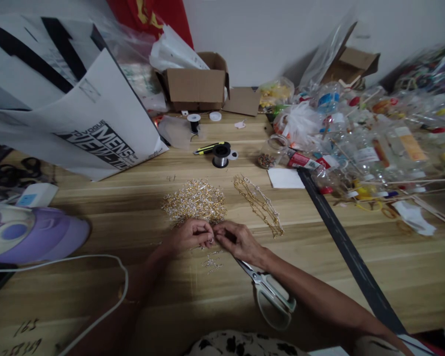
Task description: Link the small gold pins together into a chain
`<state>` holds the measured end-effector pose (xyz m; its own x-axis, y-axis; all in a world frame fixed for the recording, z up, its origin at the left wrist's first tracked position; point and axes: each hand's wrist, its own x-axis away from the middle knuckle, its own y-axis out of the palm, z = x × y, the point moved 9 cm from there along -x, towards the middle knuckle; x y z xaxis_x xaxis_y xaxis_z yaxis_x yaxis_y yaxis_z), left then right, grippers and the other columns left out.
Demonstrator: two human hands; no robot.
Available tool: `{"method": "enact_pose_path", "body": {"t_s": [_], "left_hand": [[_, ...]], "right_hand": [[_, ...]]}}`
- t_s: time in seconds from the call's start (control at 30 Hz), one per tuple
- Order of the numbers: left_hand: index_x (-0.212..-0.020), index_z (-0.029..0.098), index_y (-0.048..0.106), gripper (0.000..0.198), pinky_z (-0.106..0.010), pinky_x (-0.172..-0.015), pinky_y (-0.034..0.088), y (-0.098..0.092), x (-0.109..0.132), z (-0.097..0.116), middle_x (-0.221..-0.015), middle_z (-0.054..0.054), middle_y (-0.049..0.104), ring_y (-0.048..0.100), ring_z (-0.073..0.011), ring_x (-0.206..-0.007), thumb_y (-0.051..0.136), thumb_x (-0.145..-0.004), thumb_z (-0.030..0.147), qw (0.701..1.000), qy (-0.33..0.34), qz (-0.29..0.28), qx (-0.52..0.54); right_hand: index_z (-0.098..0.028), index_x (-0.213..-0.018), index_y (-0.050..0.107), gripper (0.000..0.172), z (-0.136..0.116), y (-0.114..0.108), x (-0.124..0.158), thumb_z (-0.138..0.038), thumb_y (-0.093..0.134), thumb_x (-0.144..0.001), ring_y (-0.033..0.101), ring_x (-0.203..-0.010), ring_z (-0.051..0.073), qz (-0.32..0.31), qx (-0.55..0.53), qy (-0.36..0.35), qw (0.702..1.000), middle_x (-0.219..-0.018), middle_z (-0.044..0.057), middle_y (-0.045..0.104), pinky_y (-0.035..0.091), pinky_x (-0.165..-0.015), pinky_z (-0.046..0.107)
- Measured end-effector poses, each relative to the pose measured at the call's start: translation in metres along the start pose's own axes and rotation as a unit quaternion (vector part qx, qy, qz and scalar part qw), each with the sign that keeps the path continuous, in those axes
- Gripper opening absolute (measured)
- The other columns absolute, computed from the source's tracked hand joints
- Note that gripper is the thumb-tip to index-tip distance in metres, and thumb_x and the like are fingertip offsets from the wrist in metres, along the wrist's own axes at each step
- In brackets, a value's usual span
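Observation:
My left hand [195, 234] is closed in a pinch, with a small silvery ring [210, 241] showing at its fingertips. Fingertip to fingertip with it, my right hand [241, 240] is pinched too; what it grips is too small to make out. Just beyond both hands lies a heap of gold and silver jewelry pieces [196, 200]. Several short silvery pieces [212, 262] are scattered on the near side. To the right rest gold and silver chains [259, 205]. Scissors [269, 294] with pale handles lie beside my right forearm, their blade tips partly hidden by my hand.
Behind the heap are a wire spool [221, 155], a yellow-black cutter knife [206, 148] and a bead jar [272, 152]. Plastic bottles [367, 153] crowd the right. A white bag [96, 123] and purple appliance [44, 232] stand left. A white cable [111, 256] crosses near my left forearm.

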<state>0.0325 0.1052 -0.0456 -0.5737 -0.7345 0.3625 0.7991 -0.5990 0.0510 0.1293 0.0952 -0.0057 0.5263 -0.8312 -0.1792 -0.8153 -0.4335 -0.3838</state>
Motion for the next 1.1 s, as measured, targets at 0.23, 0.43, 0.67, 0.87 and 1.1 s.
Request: {"method": "enact_pose_path", "body": {"t_s": [0.23,0.43,0.67,0.87,1.1], "left_hand": [[-0.072,0.012,0.059,0.026,-0.022,-0.059,0.049,0.0016,0.0006,0.0020,-0.066,-0.003,0.067,0.062,-0.0113,-0.060,0.068,-0.073,0.036,1.000,0.009,0.002,-0.011],[-0.071,0.012,0.058,0.027,-0.022,-0.058,0.048,0.0030,0.0015,0.0052,-0.065,-0.003,0.066,0.061,-0.0109,-0.060,0.068,-0.072,0.036,1.000,-0.002,0.005,-0.021],[-0.071,0.012,0.059,0.025,-0.022,-0.058,0.048,0.0044,0.0022,0.0071,-0.064,-0.002,0.065,0.059,-0.0106,-0.059,0.067,-0.073,0.036,1.000,0.008,0.003,-0.030],[-0.074,0.012,0.061,0.024,-0.021,-0.059,0.049,0.0046,0.0023,0.0071,-0.067,-0.002,0.066,0.061,-0.0108,-0.061,0.065,-0.076,0.036,0.999,0.024,-0.013,-0.046],[-0.072,0.012,0.061,0.026,-0.020,-0.057,0.048,0.0038,0.0013,0.0054,-0.064,-0.002,0.066,0.060,-0.0104,-0.059,0.065,-0.075,0.037,0.999,0.022,-0.009,-0.046]], "right_hand": [[-0.015,-0.095,0.061,0.017,0.0050,0.0012,0.0014,-0.026,0.049,-0.091,0.057,-0.076,0.014,-0.006,-0.029,0.015,0.999,-0.084,0.005,0.062,0.045,-0.071,0.024],[-0.015,-0.088,0.060,0.020,0.0020,-0.0008,0.0013,-0.028,0.045,-0.093,0.055,-0.075,0.014,-0.004,-0.025,0.005,1.000,-0.081,0.004,0.060,0.044,-0.072,0.025],[-0.015,-0.086,0.060,0.022,0.0016,0.0000,0.0012,-0.028,0.043,-0.094,0.054,-0.073,0.013,-0.009,-0.004,-0.015,1.000,-0.078,0.003,0.059,0.043,-0.070,0.023],[-0.015,-0.085,0.059,0.023,0.0034,0.0001,0.0009,-0.029,0.043,-0.094,0.054,-0.070,0.012,-0.006,-0.002,-0.012,1.000,-0.077,0.003,0.058,0.044,-0.069,0.023],[-0.015,-0.083,0.058,0.023,0.0032,0.0000,0.0016,-0.028,0.043,-0.094,0.053,-0.069,0.013,-0.005,0.005,-0.015,1.000,-0.075,0.003,0.057,0.043,-0.068,0.024]]}}
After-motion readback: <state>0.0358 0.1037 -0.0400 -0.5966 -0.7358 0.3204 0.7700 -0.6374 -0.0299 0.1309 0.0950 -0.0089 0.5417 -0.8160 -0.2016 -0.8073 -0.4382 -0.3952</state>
